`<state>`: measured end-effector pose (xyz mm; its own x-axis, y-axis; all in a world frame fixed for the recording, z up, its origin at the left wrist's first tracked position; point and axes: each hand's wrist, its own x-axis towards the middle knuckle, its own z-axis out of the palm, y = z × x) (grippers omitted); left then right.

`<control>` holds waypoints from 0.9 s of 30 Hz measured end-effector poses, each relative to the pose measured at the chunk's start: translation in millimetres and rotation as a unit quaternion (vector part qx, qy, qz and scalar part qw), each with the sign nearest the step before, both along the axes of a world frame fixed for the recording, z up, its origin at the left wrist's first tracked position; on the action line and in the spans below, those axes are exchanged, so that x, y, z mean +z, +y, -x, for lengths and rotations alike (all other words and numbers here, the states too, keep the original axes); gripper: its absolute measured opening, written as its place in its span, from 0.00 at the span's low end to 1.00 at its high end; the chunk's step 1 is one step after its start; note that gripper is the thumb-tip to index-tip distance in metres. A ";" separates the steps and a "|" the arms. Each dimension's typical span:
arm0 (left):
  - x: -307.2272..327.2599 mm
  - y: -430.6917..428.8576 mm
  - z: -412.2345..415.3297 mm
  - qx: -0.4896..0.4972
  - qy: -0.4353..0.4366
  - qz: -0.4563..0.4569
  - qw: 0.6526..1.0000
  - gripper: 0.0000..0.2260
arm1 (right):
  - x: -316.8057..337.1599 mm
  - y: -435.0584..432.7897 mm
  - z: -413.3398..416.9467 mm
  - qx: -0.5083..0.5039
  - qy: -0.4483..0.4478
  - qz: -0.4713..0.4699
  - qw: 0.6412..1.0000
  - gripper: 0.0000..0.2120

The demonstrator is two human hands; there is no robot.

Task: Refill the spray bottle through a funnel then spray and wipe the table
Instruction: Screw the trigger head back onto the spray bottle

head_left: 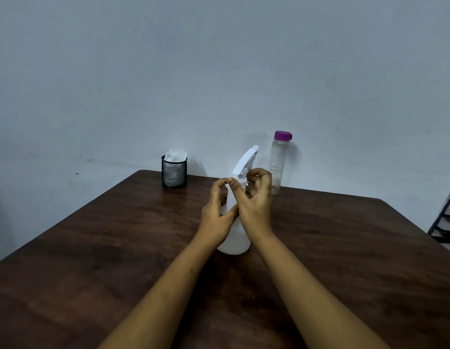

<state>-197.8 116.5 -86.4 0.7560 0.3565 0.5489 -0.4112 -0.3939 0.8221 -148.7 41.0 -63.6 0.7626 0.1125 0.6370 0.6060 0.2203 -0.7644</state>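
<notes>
A white spray bottle (234,222) is held upright at the middle of the wooden surface (92,248), its neck grasped by the left hand (216,217) and its collar pinched by the right hand (256,205). The trigger head (245,159) is seen attached; no funnel is visible, and filling, spraying and wiping appear undone.
</notes>
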 end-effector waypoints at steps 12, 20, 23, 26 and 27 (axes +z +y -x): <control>-0.5 -1.3 0.4 0.023 0.012 -0.014 1.000 0.21 | 2.6 -5.2 -2.7 0.054 0.025 0.038 0.998 0.09; 0.9 -3.6 2.9 0.028 0.011 -0.017 0.999 0.24 | 1.5 1.0 -1.2 -0.012 0.022 0.060 0.998 0.18; 0.8 -3.3 2.9 0.024 0.009 -0.013 1.000 0.22 | -0.4 0.1 3.1 0.049 0.049 0.039 0.997 0.13; 1.3 -3.7 3.8 0.024 0.010 -0.011 1.000 0.23 | -1.8 -2.1 3.3 0.090 0.074 0.001 0.993 0.14; 1.5 -4.1 4.1 0.026 0.009 -0.013 1.000 0.23 | -1.5 -3.1 3.6 0.088 0.076 -0.004 0.993 0.14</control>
